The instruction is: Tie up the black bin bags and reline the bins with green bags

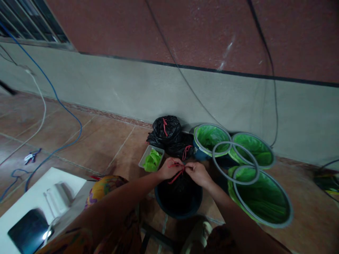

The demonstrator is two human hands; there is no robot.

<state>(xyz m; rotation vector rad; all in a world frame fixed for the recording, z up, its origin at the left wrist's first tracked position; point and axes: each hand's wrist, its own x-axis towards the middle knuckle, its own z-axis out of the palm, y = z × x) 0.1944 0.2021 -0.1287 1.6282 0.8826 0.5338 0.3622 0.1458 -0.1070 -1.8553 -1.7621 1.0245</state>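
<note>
Between my knees stands a dark bin (174, 208), and inside it is a black garbage bag (181, 183) gathered at the top. My left hand (171, 168) pinches the red drawstring (177, 176) at the bag's neck. Close beside it, my right hand (196, 173) grips the same drawstring with thumb and fingers pressed together. Both hands are over the bin's far rim. Behind them, more black bags (166, 132) with red ties lie against the wall.
A clear tub (141, 160) holds folded green bags. Three bins with green liners (287, 201) stand at right, a loose grey ring (215, 160) resting across them. A white table (50, 180) carries a black device. Blue cable (79, 123) and keys (31, 157) lie on the floor.
</note>
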